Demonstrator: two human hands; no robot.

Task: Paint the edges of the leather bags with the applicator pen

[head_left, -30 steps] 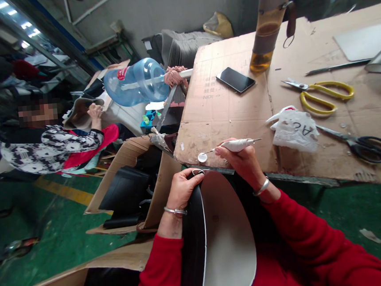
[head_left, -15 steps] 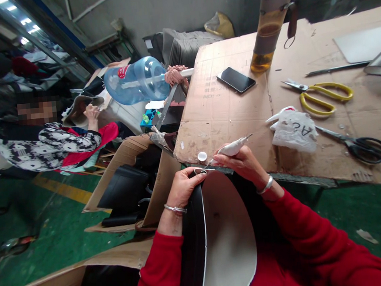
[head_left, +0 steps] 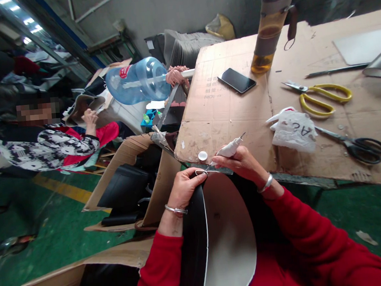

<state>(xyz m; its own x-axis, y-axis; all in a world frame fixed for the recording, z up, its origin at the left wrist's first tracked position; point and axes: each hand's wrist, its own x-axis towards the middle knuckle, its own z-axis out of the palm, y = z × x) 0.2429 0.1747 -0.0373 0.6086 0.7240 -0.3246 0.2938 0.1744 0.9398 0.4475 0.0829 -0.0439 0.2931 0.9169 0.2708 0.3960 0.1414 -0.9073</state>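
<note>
My left hand (head_left: 183, 189) grips the top edge of a curved piece (head_left: 229, 228), black on one side and pale beige on the other, which stands up against my lap. A loop of white thread (head_left: 201, 172) shows by my left thumb. In my right hand (head_left: 240, 161) is a white-handled awl (head_left: 230, 148), with a short metal spike at its upper end. Its thin lower point reaches the piece's edge beside my left thumb; whether it has gone through, I cannot tell. A small round white cap-like thing (head_left: 202, 155) lies on the table close by.
On the cardboard-covered table (head_left: 241, 112) lie a phone (head_left: 236, 80), yellow-handled scissors (head_left: 326, 97), black-handled scissors (head_left: 361, 148) and a crumpled plastic bag (head_left: 294, 131); a tea bottle (head_left: 267, 31) stands there. Cartons (head_left: 162, 181) with black pieces are at left. A co-worker (head_left: 50, 142) sits beyond.
My right hand and the awl have shifted slightly left, the awl tilting a little more upright. The co-worker's raised hand has moved slightly. My left hand keeps its grip.
</note>
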